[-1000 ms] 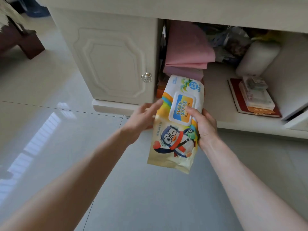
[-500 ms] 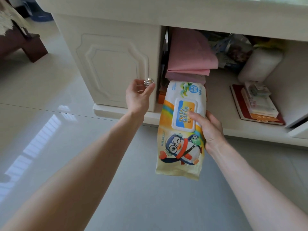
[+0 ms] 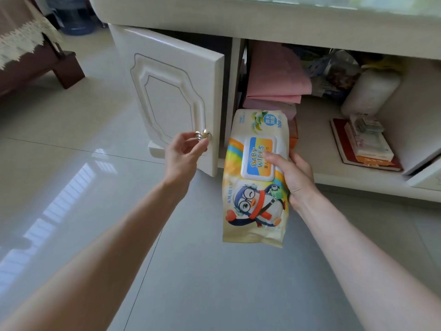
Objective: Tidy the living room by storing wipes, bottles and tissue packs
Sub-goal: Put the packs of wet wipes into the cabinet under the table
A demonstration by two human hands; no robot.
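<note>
A yellow pack of baby wipes (image 3: 255, 206) with a penguin picture hangs upright in front of the low cream cabinet (image 3: 262, 17). My right hand (image 3: 292, 175) grips the pack by its right side, thumb on the flip lid. My left hand (image 3: 183, 156) pinches the round metal knob (image 3: 204, 134) of the left cabinet door (image 3: 167, 91), which stands partly swung out. Behind the door the compartment is dark and its contents are hidden.
The open shelf to the right holds folded pink cloth (image 3: 274, 77), a white roll (image 3: 370, 91), crumpled bags (image 3: 334, 72) and a red book (image 3: 365, 149) with small boxes on it. Shiny floor tiles (image 3: 71, 163) spread left; dark wooden furniture (image 3: 35, 63) stands far left.
My left hand left the wipes pack, reached the door knob and pulled the door partly open. The right hand keeps holding the pack, now slightly lower and more upright.
</note>
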